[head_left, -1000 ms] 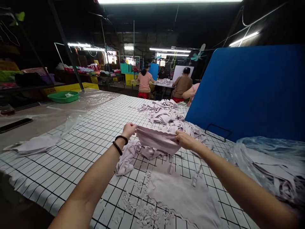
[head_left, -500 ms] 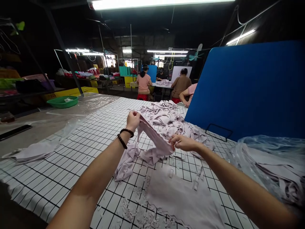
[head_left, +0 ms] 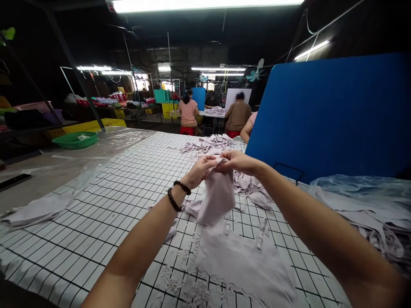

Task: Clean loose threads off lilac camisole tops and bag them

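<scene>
My left hand (head_left: 201, 170) and my right hand (head_left: 239, 162) are close together above the middle of the table, both closed on the top edge of a pale lilac cloth piece (head_left: 218, 194). The cloth hangs down between them. Two dark beaded bracelets circle my left wrist. Below lies a flat pale cloth (head_left: 240, 261) with two clear strips at its upper edge. Small cut scraps (head_left: 183, 286) are scattered to its left. Behind my hands is a pile of similar cloth (head_left: 213, 143), partly hidden by them.
A tilted blue board (head_left: 321, 119) stands at the right, with a plastic bag of cloth (head_left: 375, 214) before it. Folded cloth (head_left: 41, 209), a phone (head_left: 14, 182) and a green basin (head_left: 75, 140) lie left. Several people sit further back.
My hands have come together at the cloth's top edge, and the cloth, stretched slantwise between them before, now hangs down. The view has shifted slightly right.
</scene>
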Demonstrator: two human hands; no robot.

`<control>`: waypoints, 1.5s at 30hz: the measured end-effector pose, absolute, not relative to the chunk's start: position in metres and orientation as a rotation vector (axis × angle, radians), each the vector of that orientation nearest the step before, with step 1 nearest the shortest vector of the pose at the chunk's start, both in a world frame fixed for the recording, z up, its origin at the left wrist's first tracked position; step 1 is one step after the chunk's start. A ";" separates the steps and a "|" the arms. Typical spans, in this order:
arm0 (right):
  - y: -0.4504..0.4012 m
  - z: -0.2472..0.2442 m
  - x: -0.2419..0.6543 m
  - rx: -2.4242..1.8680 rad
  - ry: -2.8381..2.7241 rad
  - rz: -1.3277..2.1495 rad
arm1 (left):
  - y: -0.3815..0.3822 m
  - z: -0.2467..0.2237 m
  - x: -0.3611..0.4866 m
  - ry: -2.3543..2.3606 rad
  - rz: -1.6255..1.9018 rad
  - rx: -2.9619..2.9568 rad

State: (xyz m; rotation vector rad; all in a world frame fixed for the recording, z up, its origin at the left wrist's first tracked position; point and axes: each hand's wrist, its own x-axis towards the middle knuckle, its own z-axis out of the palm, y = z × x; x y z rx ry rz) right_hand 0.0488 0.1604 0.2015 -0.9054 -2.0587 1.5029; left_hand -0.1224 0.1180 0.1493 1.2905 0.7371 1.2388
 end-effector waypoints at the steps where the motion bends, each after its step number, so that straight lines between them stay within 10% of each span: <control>1: 0.159 0.203 0.051 -0.914 -2.045 1.494 | 0.113 0.142 -0.122 0.716 1.208 1.264; 9: 0.164 0.237 0.086 -0.843 -1.715 1.308 | 0.096 0.088 -0.144 0.999 0.628 1.433; 22: 0.175 0.240 0.191 -1.276 -1.548 1.405 | 0.167 0.118 -0.148 1.186 1.403 1.348; 36: 0.206 0.225 0.280 -1.403 -1.211 1.074 | 0.251 0.183 -0.075 1.303 1.298 1.892; 45: 0.091 0.159 0.260 -1.731 -1.765 0.851 | 0.143 0.115 -0.102 1.275 0.914 1.881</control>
